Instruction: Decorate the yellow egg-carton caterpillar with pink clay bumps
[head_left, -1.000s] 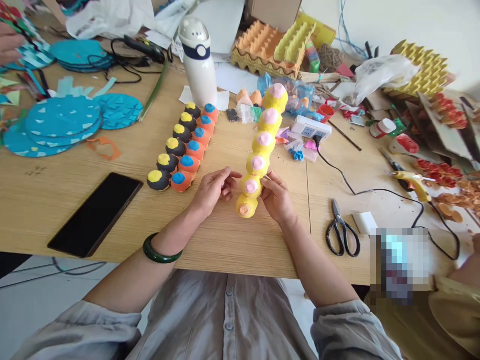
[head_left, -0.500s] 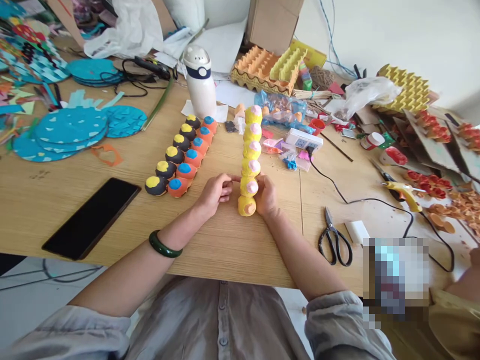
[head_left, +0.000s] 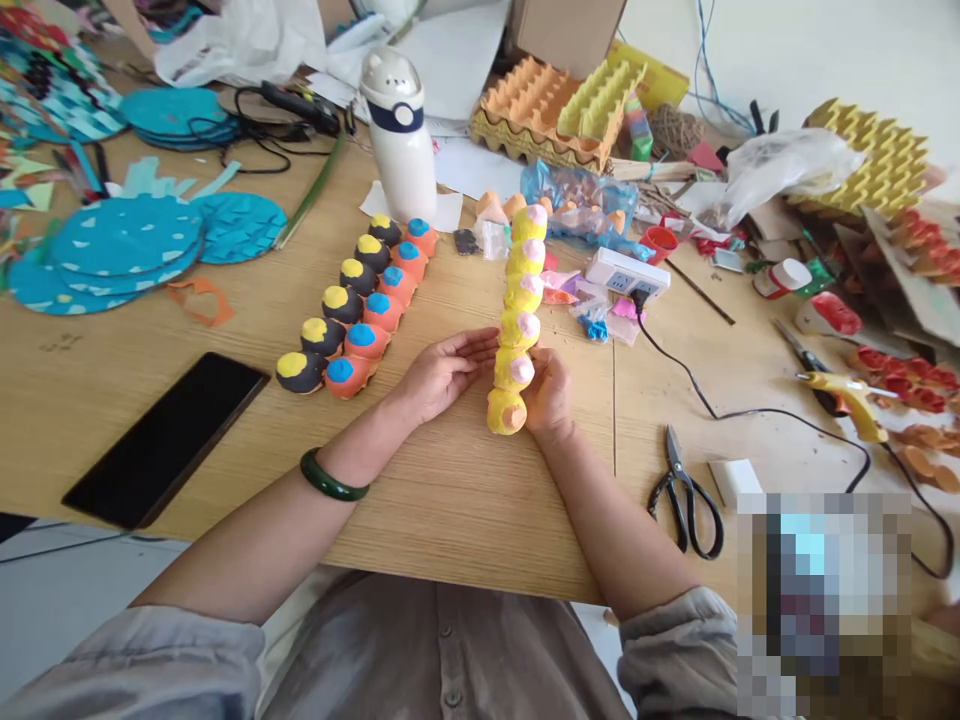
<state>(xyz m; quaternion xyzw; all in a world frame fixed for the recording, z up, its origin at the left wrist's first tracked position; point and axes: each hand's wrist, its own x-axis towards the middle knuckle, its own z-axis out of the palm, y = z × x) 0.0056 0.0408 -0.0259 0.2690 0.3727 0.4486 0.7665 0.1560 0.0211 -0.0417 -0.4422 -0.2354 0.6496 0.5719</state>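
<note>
Left hand [head_left: 442,376] lies open, fingers pointing right, fingertips reaching the left side of a long yellow egg-carton strip [head_left: 517,300] with pink-tipped cups. Contact there is hard to confirm. Right hand [head_left: 547,396] is cupped against the strip's right side, its fingers partly hidden behind it. Hands are close together with the strip between them, both at its near end, apparently steadying the joined cups in a straight line. The strip lies on the wooden surface [head_left: 450,520], pointing away from the person.

Left of the left hand, a row of black cups with yellow dots [head_left: 343,305] sits beside a row of orange cups with blue dots [head_left: 382,312], probably lined up side by side to stay tidy. A black phone [head_left: 165,440] lies flat further left, seemingly out of the way. Right of the right hand, black-handled scissors [head_left: 686,505] and a yellow hot glue gun [head_left: 847,400] look placed within easy reach.
</note>
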